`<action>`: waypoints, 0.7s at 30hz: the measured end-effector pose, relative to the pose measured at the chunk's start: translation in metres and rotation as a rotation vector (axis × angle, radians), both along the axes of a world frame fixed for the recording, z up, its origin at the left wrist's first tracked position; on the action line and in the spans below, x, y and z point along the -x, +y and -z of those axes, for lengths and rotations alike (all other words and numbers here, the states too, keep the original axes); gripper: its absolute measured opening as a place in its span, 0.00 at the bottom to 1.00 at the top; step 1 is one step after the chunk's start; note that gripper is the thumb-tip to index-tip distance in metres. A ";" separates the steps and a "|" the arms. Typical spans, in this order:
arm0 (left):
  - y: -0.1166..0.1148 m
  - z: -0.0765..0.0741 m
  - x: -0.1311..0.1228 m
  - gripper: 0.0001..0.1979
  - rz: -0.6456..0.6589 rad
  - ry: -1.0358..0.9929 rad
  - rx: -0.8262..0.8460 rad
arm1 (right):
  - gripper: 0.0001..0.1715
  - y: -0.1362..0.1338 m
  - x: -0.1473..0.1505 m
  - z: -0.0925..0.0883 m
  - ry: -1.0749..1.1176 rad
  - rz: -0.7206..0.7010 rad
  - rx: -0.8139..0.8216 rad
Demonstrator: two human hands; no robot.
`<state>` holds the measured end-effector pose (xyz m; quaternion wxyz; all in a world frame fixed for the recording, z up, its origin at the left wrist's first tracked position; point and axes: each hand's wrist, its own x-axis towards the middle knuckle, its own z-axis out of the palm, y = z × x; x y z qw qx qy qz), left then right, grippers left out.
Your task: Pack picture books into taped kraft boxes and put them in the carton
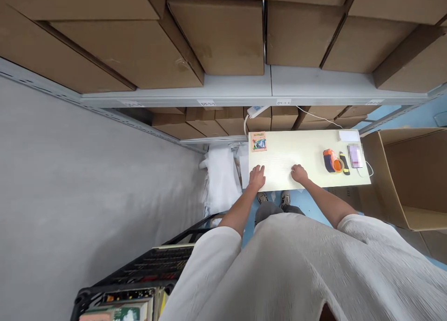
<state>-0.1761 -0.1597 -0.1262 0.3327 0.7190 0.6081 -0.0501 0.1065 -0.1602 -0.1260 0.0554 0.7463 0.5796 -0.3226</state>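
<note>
My left hand point(257, 177) rests near the front left edge of a cream tabletop point(282, 146), fingers a little apart and holding nothing. Further right, my right hand point(299, 174) lies on the same top with its fingers curled; whether anything is in them is too small to tell. A small pink picture card or booklet point(259, 141) lies at the back left corner, beyond my left hand. To the right of my right hand are an orange tape dispenser point(331, 160), a black and yellow cutter point(344, 163) and a purple phone point(355, 155).
Cardboard boxes point(223, 37) fill the grey shelving in front. A large open carton point(391, 181) stands right of the table. White sheets point(221, 176) are piled at its left. A black crate point(139, 265) with books is at the lower left.
</note>
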 end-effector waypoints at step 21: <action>-0.017 0.032 0.030 0.35 0.030 -0.241 -0.125 | 0.39 0.168 0.182 0.041 0.031 0.406 -0.075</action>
